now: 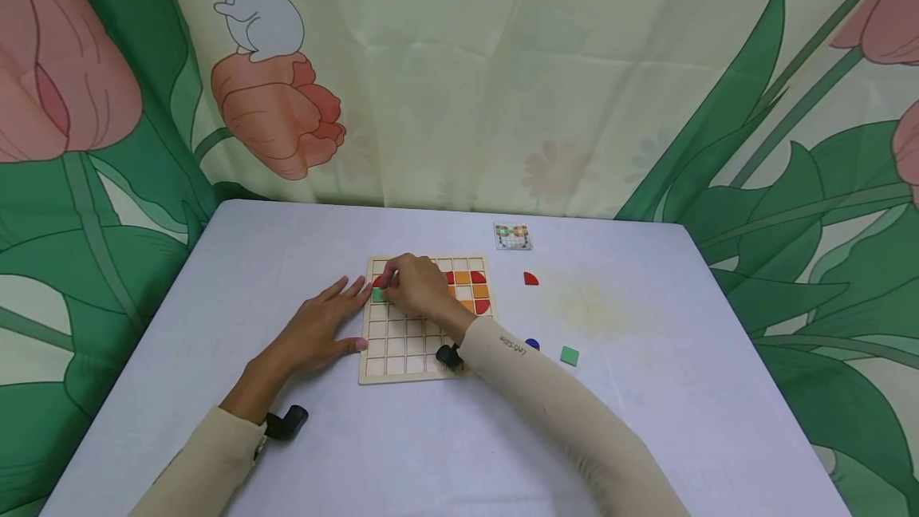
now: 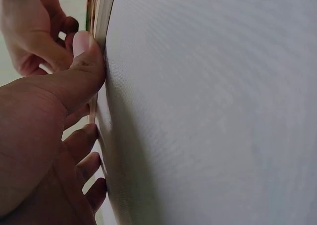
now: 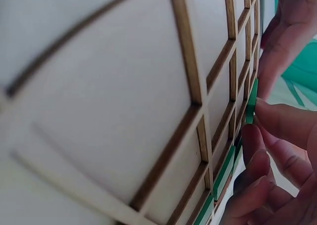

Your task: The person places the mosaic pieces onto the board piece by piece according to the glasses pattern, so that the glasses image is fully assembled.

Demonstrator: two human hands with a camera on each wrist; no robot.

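Note:
A wooden grid board [image 1: 396, 345] lies on the table. My right hand [image 1: 420, 286] reaches over its far left part and pinches a green tile [image 3: 251, 105] at its surface, as the right wrist view shows. Another green tile [image 3: 225, 171] sits in the grid close by. My left hand [image 1: 326, 331] rests along the board's left edge, fingers spread and thumb touching the rim [image 2: 100, 22]. A red quarter-round tile [image 1: 377, 282] lies at the board's left side. Orange tiles [image 1: 463, 278] and a red tile [image 1: 482, 306] fill cells on the right.
To the right of the board lie a red quarter-round tile [image 1: 530, 279], a green square tile [image 1: 569, 356] and a blue piece [image 1: 532, 344] partly behind the right sleeve. A small pattern card [image 1: 513, 236] lies behind the board. A printed curtain [image 1: 459, 102] hangs behind the table.

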